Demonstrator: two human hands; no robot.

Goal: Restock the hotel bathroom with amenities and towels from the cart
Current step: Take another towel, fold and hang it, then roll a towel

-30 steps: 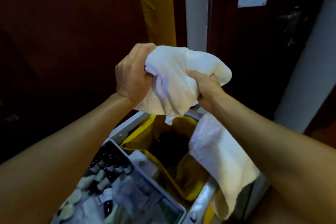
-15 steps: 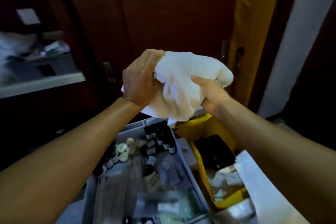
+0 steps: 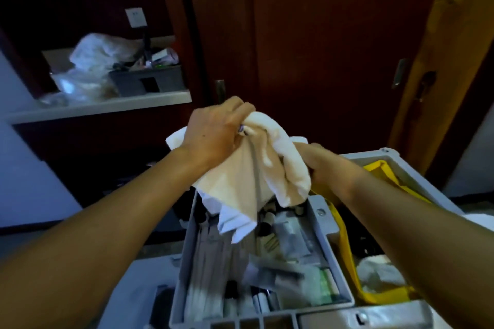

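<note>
while both grip white towel (image 3: pixel 270 168) above cart tray (image 3: pixel 331 246), left hand (image 3: pixel 213 136), right hand (image 3: pixel 324 165); no legible writing.

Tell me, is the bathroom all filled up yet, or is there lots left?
Nothing looks done yet. In hand: the left hand and right hand both grip a bunched white towel above the cart. Left to do: the tray is full of small amenities, so those and the towel have yet to go in. The bathroom isn't in view.
</note>
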